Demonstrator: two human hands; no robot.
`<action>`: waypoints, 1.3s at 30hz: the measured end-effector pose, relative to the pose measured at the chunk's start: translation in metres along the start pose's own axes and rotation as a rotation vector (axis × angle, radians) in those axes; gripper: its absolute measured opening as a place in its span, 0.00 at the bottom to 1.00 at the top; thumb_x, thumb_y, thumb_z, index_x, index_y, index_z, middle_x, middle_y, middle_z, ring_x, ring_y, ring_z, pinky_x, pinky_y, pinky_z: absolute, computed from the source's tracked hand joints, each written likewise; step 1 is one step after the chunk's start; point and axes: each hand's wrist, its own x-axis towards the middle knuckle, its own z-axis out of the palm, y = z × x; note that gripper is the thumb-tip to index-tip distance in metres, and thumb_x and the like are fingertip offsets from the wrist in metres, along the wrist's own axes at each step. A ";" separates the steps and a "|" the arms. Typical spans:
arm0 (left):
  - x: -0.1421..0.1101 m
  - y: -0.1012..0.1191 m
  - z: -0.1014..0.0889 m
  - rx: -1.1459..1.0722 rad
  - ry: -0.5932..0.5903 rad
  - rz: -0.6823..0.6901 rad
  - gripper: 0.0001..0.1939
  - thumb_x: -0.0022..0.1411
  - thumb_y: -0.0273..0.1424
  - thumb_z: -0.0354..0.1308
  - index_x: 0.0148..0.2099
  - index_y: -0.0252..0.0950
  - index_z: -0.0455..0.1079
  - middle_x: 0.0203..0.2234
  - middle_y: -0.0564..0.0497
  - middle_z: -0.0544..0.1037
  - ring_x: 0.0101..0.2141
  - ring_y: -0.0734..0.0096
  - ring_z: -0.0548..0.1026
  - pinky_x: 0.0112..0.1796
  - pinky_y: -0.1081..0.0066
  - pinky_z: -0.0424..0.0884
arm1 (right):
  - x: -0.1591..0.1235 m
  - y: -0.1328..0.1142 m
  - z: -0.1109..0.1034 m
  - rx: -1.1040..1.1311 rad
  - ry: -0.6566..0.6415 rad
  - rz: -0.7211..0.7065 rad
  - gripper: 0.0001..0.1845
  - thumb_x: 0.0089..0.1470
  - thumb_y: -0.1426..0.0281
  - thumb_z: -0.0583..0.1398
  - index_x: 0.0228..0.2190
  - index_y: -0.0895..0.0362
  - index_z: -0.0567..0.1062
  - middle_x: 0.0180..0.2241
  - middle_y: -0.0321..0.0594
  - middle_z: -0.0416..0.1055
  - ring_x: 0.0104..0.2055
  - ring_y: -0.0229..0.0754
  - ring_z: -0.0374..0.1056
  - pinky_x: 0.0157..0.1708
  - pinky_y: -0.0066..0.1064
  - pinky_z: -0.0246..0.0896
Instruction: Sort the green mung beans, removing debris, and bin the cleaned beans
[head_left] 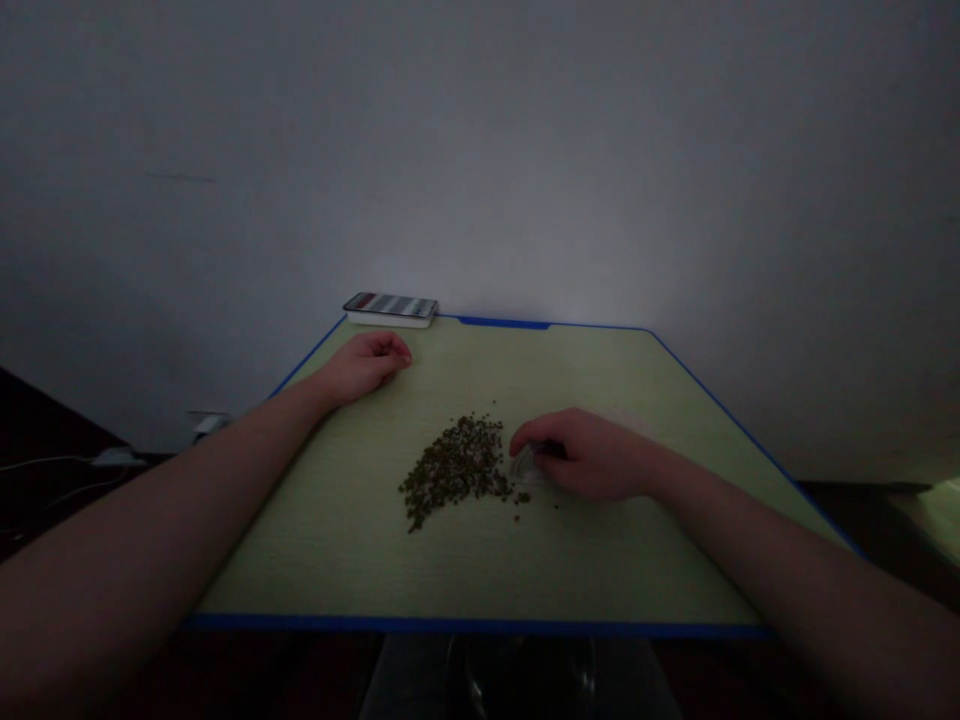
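Observation:
A loose pile of small dark green beans (457,465) lies in the middle of a pale green table with a blue edge (480,627). My right hand (589,452) rests just right of the pile, fingers curled round a small clear plastic object (523,466) whose edge touches the beans. My left hand (364,362) lies on the table at the far left, fingers curled loosely under, holding nothing that I can see.
A phone on a white case or box (391,308) sits at the table's far left corner against a plain wall. Cables and a small white device (112,457) lie on the dark floor to the left. The room is dim.

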 end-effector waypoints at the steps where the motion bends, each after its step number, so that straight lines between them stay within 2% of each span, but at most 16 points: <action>1: 0.000 0.000 0.000 -0.002 0.001 -0.001 0.09 0.49 0.34 0.61 0.31 0.35 0.68 0.13 0.59 0.62 0.15 0.78 0.58 0.18 0.75 0.51 | 0.000 0.000 0.000 -0.010 -0.003 -0.003 0.22 0.48 0.79 0.56 0.45 0.58 0.80 0.28 0.37 0.73 0.26 0.37 0.63 0.29 0.29 0.54; 9: -0.002 0.002 0.000 -0.016 0.003 -0.006 0.09 0.48 0.34 0.61 0.30 0.35 0.68 0.12 0.60 0.62 0.15 0.79 0.58 0.17 0.75 0.51 | -0.003 0.001 -0.004 -0.051 -0.021 0.023 0.21 0.47 0.79 0.56 0.42 0.57 0.80 0.22 0.33 0.68 0.23 0.35 0.60 0.27 0.28 0.52; 14: -0.001 0.001 0.000 -0.018 0.008 -0.007 0.09 0.48 0.34 0.61 0.31 0.35 0.68 0.13 0.59 0.62 0.15 0.78 0.58 0.17 0.75 0.51 | -0.004 0.000 -0.002 -0.022 -0.026 0.000 0.21 0.48 0.78 0.56 0.43 0.57 0.80 0.25 0.35 0.71 0.25 0.36 0.62 0.28 0.28 0.53; 24: 0.000 -0.002 -0.001 0.019 0.005 0.003 0.07 0.50 0.33 0.61 0.31 0.35 0.69 0.13 0.59 0.62 0.15 0.78 0.58 0.18 0.75 0.51 | -0.005 0.002 -0.002 -0.027 -0.082 -0.026 0.21 0.48 0.78 0.57 0.42 0.56 0.81 0.24 0.34 0.70 0.24 0.35 0.60 0.27 0.28 0.52; 39: -0.003 0.004 0.001 -0.001 0.010 -0.012 0.07 0.49 0.32 0.61 0.30 0.35 0.68 0.12 0.59 0.61 0.15 0.77 0.58 0.18 0.75 0.50 | -0.007 -0.006 -0.003 -0.032 -0.094 -0.018 0.21 0.48 0.77 0.57 0.43 0.55 0.81 0.28 0.37 0.76 0.26 0.37 0.64 0.28 0.28 0.55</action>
